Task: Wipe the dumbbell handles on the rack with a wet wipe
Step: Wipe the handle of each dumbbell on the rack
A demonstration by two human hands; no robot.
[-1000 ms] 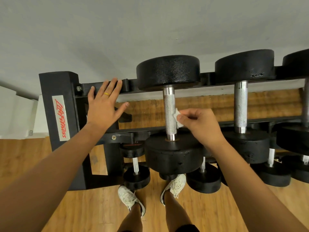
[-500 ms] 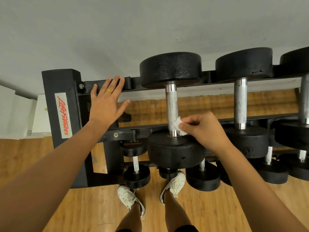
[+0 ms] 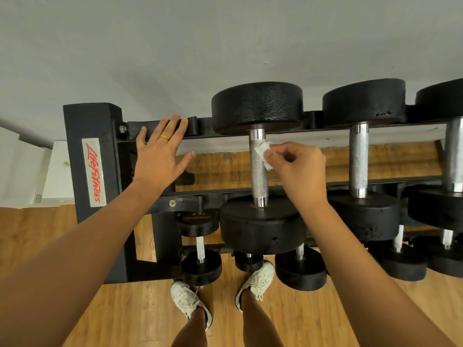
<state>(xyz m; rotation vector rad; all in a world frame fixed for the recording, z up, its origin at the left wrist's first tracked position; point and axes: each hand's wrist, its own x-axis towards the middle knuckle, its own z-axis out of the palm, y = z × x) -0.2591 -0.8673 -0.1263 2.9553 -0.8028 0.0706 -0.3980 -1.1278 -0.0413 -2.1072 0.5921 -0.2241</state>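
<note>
Your right hand pinches a small crumpled white wet wipe against the knurled chrome handle, near the rack's left end. Left hand lies flat, fingers spread, on the back rail.

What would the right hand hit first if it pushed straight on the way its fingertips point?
The dumbbell handle: the right hand seems to press its wet wipe against it.

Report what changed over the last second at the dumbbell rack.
The right hand, pinching the wet wipe, slid it along the handle from the near end up toward the far end. The left hand stayed flat on the rack rail; the dumbbells did not move.
</note>
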